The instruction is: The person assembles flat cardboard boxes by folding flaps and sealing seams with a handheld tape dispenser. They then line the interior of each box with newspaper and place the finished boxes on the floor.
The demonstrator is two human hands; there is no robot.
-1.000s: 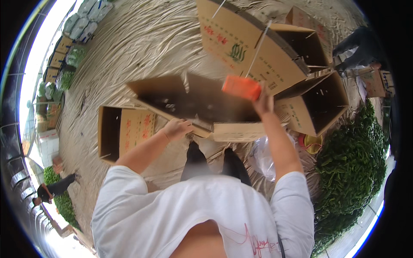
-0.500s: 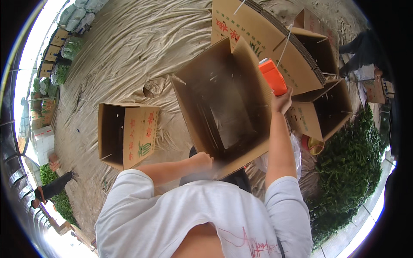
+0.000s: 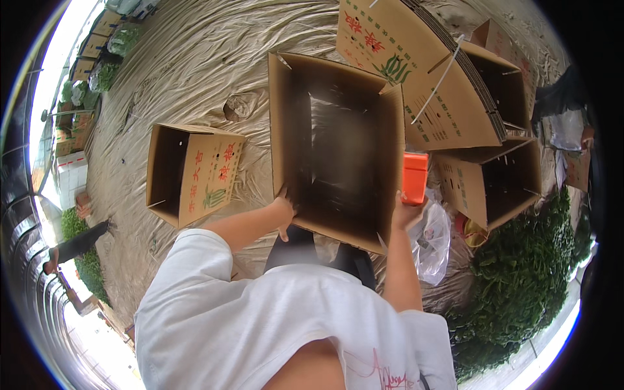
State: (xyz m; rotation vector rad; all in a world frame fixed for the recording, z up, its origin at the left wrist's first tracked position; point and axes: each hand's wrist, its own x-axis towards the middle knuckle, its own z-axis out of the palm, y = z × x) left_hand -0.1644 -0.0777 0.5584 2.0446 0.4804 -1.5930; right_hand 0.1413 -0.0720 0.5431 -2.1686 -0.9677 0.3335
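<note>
the left hand (image 3: pixel 282 213) is curled over the near left corner of one big box (image 3: pixel 281 123). the right hand (image 3: pixel 407 213) is closed around one orange tool (image 3: pixel 415 179), just beside the big box's right wall. the big box opens upward; its brown walls show, but its bottom is too blurred to read. left of the big box lies one smaller box (image 3: pixel 218 170), dark inside. to its right are two open boxes (image 3: pixel 461 187), also dark inside, one clear bag (image 3: pixel 434 250), one basket (image 3: pixel 479 238) and one green heap (image 3: pixel 520 279). beyond its far right corner lies one strapped bundle of flat boxes (image 3: pixel 422 78).
</note>
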